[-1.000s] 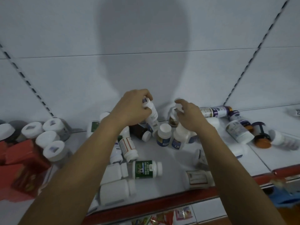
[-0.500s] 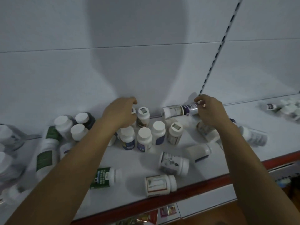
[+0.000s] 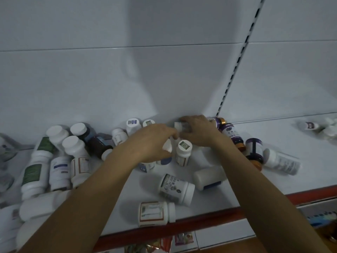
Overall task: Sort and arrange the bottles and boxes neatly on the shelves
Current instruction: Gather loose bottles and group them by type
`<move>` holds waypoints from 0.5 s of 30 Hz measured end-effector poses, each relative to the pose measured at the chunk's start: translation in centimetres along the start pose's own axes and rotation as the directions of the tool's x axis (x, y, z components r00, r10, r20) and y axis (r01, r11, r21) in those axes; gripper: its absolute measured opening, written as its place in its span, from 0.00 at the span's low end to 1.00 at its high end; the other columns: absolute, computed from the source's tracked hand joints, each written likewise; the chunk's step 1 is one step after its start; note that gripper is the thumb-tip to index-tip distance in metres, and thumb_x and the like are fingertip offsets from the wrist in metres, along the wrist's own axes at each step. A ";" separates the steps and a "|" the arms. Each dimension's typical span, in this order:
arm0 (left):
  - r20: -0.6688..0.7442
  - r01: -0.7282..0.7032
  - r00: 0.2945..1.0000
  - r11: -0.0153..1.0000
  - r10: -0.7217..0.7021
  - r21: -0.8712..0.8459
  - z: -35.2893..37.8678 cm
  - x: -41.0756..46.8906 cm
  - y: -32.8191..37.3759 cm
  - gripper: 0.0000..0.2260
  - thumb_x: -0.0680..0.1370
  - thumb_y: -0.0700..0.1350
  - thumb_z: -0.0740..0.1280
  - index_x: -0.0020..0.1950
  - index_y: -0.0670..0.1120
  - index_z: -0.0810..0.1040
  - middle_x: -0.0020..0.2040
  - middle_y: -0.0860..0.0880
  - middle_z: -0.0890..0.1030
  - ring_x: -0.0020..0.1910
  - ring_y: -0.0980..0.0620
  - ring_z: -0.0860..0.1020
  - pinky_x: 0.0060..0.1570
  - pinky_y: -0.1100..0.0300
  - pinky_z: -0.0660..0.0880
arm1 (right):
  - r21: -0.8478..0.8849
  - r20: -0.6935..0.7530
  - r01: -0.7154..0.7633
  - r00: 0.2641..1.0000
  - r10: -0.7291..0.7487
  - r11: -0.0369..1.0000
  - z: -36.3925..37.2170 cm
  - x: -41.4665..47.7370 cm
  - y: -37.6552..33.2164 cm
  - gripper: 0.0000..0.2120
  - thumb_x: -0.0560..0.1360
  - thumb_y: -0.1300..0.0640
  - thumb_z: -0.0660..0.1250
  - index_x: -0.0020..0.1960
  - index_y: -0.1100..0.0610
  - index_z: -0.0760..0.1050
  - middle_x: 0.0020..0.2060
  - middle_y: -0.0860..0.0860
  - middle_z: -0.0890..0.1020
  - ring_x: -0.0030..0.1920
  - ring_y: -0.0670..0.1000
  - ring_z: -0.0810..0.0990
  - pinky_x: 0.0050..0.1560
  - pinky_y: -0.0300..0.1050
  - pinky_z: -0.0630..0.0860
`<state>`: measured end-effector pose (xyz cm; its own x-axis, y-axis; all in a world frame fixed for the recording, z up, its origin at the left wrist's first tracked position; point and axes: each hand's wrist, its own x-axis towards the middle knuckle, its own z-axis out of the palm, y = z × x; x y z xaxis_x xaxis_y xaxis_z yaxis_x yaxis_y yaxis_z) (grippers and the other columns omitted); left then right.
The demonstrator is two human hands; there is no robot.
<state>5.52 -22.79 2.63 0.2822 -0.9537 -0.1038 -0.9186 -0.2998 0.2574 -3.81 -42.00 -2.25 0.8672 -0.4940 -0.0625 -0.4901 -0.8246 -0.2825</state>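
Many white pill bottles crowd a white shelf (image 3: 125, 201), some upright, some on their sides. My left hand (image 3: 151, 141) curls over a small white bottle (image 3: 167, 146) in the upright group at the back. My right hand (image 3: 197, 130) grips a lying bottle with a white end (image 3: 179, 126) and a purple label, close to the back wall. The two hands nearly touch. An upright bottle with a sticker on its cap (image 3: 184, 152) stands just in front of them. Two more upright bottles (image 3: 134, 125) stand behind my left hand.
Lying bottles are near the front: one red-framed label (image 3: 155, 213), one grey-printed (image 3: 176, 189), one plain white (image 3: 209, 178). Purple-labelled bottles (image 3: 233, 136) lie at the right. A heap with a green-labelled bottle (image 3: 35, 167) fills the left. The shelf's red front edge (image 3: 200, 222) runs below.
My right hand has moved left along the back wall with the purple-labelled bottle. My left hand has shifted right over the upright group, so the hands have come together.
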 end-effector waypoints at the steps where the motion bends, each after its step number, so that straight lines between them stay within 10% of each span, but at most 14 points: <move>1: 0.013 0.022 1.000 1.000 -0.022 0.022 0.3 0.2 0.0 0.19 0.76 0.46 0.71 0.66 0.56 0.75 0.63 0.53 0.75 0.61 0.51 0.75 0.57 0.53 0.74 | -0.035 0.028 -0.003 1.000 0.004 0.999 0.2 0.2 0.0 0.29 0.73 0.41 0.65 0.73 0.44 0.69 0.68 0.50 0.76 0.69 0.58 0.70 0.65 0.62 0.67; 8: -0.083 0.029 0.996 1.000 -0.029 -0.004 0.6 1.2 -0.7 0.19 0.75 0.37 0.71 0.63 0.51 0.77 0.62 0.49 0.74 0.61 0.47 0.75 0.59 0.48 0.74 | -0.037 -0.015 0.012 1.000 -0.012 0.999 0.4 0.6 0.0 0.31 0.70 0.42 0.72 0.71 0.44 0.70 0.67 0.50 0.75 0.67 0.57 0.69 0.65 0.63 0.66; 13: -0.246 -0.072 0.968 0.996 0.057 -0.055 1.2 0.6 -0.5 0.16 0.76 0.42 0.71 0.63 0.52 0.78 0.62 0.50 0.72 0.60 0.47 0.74 0.57 0.50 0.74 | 0.330 -0.349 0.046 0.934 0.077 0.943 0.8 -1.1 0.6 0.29 0.71 0.47 0.77 0.68 0.51 0.69 0.59 0.53 0.77 0.59 0.55 0.77 0.57 0.57 0.76; 15: -0.320 -0.121 0.943 0.990 0.093 -0.068 1.0 0.3 -0.3 0.14 0.76 0.43 0.71 0.61 0.51 0.79 0.60 0.50 0.74 0.60 0.48 0.73 0.57 0.51 0.73 | 0.513 -0.455 0.094 0.873 0.177 0.853 0.5 -2.5 0.8 0.27 0.71 0.50 0.78 0.65 0.50 0.69 0.56 0.47 0.78 0.54 0.48 0.79 0.53 0.40 0.78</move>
<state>5.61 -22.94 1.51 0.2687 -0.9346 0.2332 -0.9252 -0.1831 0.3324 -6.31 -41.32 -2.78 0.6299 -0.7026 0.3309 -0.2913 -0.6087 -0.7380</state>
